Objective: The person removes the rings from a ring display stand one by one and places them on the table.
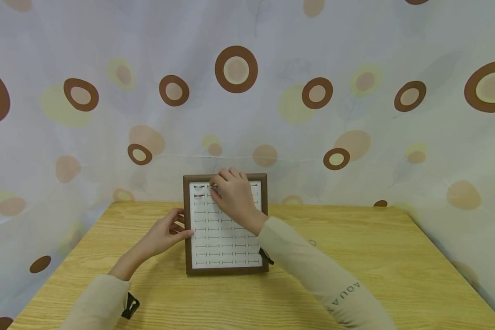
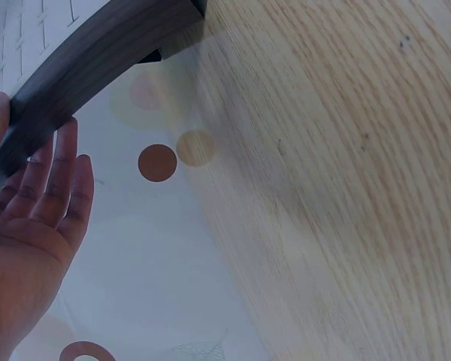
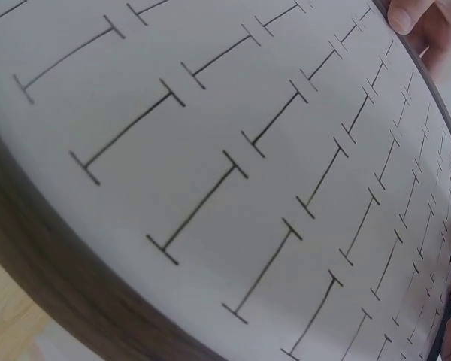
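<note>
The left hand (image 1: pixel 162 236) holds the slotted board (image 1: pixel 227 229) by its left edge, thumb in front, fingers bent round the side, to steady it, I'd guess, while the right hand (image 1: pixel 236 195) pinches a small ring (image 1: pixel 213 187) between nearly closed fingers near the upper-left slots. The board stands upright on the counter (image 1: pixel 346 284), lower middle of the frame, white, brown-bordered, most visible slots bare

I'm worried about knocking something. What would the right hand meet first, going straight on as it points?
Probably the white slotted panel, near its top row: the right hand looks very close to it or touching, though depth is hard to judge in the head view.
</note>
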The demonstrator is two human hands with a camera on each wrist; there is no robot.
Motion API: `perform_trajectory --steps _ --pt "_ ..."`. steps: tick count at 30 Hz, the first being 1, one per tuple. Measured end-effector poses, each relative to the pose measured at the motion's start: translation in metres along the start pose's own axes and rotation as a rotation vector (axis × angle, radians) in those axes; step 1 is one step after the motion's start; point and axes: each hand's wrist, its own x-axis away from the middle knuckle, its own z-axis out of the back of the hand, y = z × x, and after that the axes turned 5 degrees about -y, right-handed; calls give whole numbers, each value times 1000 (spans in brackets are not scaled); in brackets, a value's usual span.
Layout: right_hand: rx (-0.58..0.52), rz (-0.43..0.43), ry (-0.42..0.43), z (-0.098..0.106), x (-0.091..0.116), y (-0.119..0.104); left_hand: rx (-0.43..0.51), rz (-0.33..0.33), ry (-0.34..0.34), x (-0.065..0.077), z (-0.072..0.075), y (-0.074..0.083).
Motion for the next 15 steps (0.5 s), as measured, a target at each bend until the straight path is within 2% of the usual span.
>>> perform_trajectory --steps 8,15 --pt "-11 -23 15 -3 -1 0 14 -5 -8 -7 -3 -29" --pt "-39 -28 23 -3 -1 1 25 -5 -12 -9 -3 -32"
